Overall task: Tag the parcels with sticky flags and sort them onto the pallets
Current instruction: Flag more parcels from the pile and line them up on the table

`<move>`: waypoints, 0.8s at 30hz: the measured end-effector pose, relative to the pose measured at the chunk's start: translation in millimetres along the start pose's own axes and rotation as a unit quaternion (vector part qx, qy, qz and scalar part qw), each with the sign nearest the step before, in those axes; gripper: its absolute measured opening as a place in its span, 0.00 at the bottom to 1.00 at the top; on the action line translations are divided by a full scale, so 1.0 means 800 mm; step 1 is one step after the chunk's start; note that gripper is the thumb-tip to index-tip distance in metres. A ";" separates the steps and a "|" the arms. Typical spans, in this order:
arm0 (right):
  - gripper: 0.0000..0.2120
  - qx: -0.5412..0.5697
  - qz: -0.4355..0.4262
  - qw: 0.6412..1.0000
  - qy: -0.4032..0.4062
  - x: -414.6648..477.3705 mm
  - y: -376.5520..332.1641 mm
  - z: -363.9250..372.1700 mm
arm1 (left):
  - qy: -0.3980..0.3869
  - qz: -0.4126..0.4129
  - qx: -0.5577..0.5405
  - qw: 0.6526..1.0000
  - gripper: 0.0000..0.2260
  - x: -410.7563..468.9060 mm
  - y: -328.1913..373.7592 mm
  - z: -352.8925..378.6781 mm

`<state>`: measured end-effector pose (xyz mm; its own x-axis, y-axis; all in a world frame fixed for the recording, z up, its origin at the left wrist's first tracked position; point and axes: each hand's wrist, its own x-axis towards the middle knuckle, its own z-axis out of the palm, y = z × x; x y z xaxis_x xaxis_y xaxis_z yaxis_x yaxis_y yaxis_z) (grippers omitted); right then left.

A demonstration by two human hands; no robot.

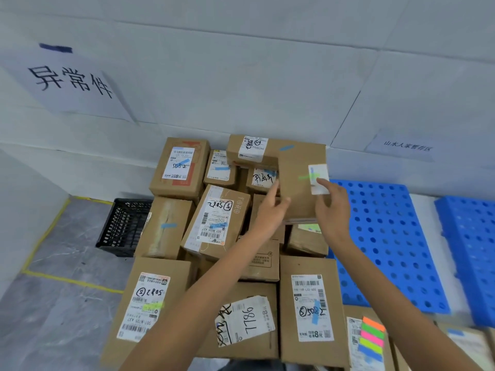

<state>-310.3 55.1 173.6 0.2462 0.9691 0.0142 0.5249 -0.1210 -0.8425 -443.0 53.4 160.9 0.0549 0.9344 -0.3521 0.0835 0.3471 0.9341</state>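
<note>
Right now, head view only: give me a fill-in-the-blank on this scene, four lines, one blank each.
The parcel held by the left hand and the right hand carries a ____ sticky flag.
The perforated pallet right of the pile is ____.
The crate left of the pile is ____.
The top strip of the flag pad is ____.
Missing words: green; blue; black; orange.

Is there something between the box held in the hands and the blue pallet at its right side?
Nothing visible does. The left hand and right hand hold the box over the pile; the blue pallet lies directly to its right, its holed top bare where it shows.
</note>
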 end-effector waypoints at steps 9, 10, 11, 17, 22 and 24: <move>0.19 0.045 -0.018 0.969 -0.241 -0.044 -0.068 0.120 | 0.203 0.028 0.130 0.970 0.20 -0.017 -0.027 -0.170; 0.19 0.044 -0.021 0.965 -0.257 -0.049 -0.065 0.131 | 0.210 0.020 0.137 0.968 0.20 -0.019 -0.034 -0.176; 0.20 0.042 -0.025 0.962 -0.270 -0.053 -0.060 0.138 | 0.215 0.009 0.140 0.966 0.19 -0.021 -0.041 -0.179; 0.18 0.068 -0.022 0.957 -0.281 -0.043 -0.043 0.118 | 0.296 0.046 0.285 0.911 0.21 -0.023 -0.043 -0.166; 0.15 0.047 0.086 0.977 -0.188 -0.009 0.013 0.073 | 0.166 0.176 0.284 0.928 0.15 -0.024 -0.003 -0.073; 0.16 -0.012 0.139 0.967 -0.213 -0.002 0.043 0.071 | 0.000 0.096 0.299 0.949 0.17 -0.004 -0.012 -0.037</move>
<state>-339.0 61.7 113.5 0.0244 0.8986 -0.4381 0.5063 -0.3889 -0.7697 -473.7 49.6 155.2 0.1255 0.9758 -0.1793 0.6228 0.0632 0.7798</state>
